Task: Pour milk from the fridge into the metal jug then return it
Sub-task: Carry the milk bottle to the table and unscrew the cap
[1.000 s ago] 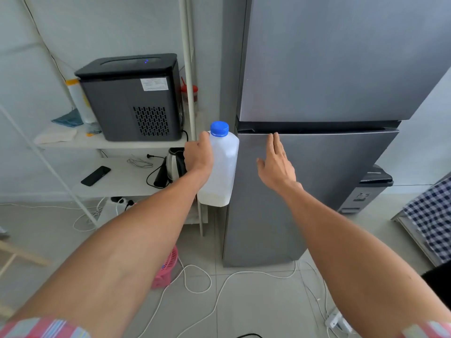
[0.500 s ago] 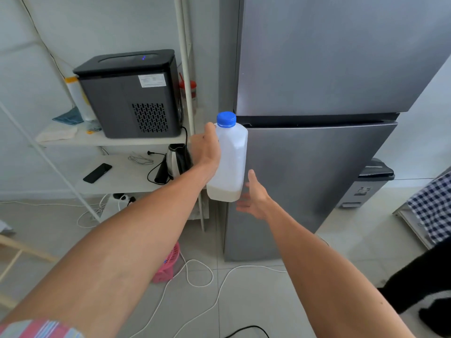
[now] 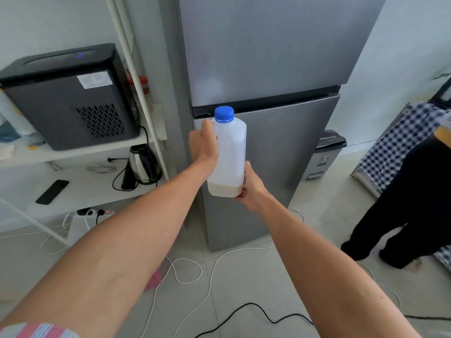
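Translucent plastic milk bottle [image 3: 229, 152] is upright, long axis vertical, blue cap [image 3: 224, 114] pointing up, held in mid-air in front of the fridge [image 3: 280, 69] door, near its hinge-side edge. Left hand [image 3: 203, 145] grips the bottle's side; right hand [image 3: 251, 189], which 1 s ago was flat on the door, has dropped and now cups the base w/ fingers closed round it. Fridge is shut, only a little milk left at the bottom. Prob. carrying it off to the jug; jug not in view.

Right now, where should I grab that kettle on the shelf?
Take the kettle by its black handle, reaching from the front left. It stands upright on the lower shelf and the handle faces outward, while its shiny round body looks harder to hold.
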Motion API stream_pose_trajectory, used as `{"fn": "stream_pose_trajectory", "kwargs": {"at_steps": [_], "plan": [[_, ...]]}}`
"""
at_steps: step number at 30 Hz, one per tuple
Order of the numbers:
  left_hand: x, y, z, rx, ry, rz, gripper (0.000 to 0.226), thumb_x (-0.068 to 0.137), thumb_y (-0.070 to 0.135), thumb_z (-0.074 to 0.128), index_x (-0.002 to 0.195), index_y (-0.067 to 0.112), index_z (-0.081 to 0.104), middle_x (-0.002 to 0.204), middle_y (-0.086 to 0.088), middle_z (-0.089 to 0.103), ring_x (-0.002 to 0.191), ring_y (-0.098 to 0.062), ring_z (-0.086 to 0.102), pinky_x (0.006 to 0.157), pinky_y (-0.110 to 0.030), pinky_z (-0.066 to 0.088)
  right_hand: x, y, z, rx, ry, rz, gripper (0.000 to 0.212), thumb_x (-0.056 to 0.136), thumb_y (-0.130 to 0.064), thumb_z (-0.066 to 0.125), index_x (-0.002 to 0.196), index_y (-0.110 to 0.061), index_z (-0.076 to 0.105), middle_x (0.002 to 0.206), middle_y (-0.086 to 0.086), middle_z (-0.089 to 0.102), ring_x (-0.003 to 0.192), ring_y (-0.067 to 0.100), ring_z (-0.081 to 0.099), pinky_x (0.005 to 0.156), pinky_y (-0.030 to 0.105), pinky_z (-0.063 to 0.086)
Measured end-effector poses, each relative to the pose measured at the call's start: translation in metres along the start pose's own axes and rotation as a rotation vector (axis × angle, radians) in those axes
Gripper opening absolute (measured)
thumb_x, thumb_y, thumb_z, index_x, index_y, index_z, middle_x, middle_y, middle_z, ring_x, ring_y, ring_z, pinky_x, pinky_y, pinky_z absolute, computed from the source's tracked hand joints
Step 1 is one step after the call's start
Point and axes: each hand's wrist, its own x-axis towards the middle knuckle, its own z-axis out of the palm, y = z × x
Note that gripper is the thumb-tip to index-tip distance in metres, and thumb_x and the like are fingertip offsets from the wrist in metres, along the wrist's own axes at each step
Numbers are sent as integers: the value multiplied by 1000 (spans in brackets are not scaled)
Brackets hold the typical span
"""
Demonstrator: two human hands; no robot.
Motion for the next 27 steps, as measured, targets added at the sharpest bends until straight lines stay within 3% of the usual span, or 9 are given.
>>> {"fn": "stream_pose_trajectory", "kwargs": {"at_steps": [4,9,14,17,22,27], "plan": [[-14,0,31,14,-162,-5,41,81,39,40,45,25,27,51,6,31,56,-19,27,60,-38,25,-16,1,-30,47,133,-46,46,104,-60,37,106,-26,68,106,2,76,107,29,72,91,44,61],[-40,-7,66,25,-394,41,45,90,33,41,47,25,31,46,8,36,47,-14,33,56,-31,28,-42,15,-64,140,297,-91,55,103,-67,35,110,-23,67,112,7,74,102,27,71,94,46,59],[-86,-13,88,26,-659,79,40,90,37,40,54,21,32,48,5,37,44,-13,33,52,-28,28,-88,44,-92,248,490,-160,49,100,-69,39,109,-28,64,120,9,72,109,30,69,92,45,60],[-126,-12,97,-6,-831,87,43,95,29,42,54,20,34,43,9,37,40,-9,35,48,-23,29,-123,67,-107,333,642,-197,48,99,-69,41,109,-30,66,118,8,72,108,30,69,91,47,60],[-204,-15,105,-37,-1025,51,46,91,31,45,45,25,39,44,5,41,50,-19,39,55,-37,32,-194,111,-126,454,846,-237,56,97,-74,37,112,-31,69,118,5,74,107,28,70,86,42,61],[-295,-14,105,-51,-1259,11,52,83,38,45,33,20,46,41,7,44,45,-17,41,53,-35,33,-275,157,-136,587,1030,-296,60,101,-72,34,123,-26,65,115,4,72,105,26,68,81,40,59]]}}
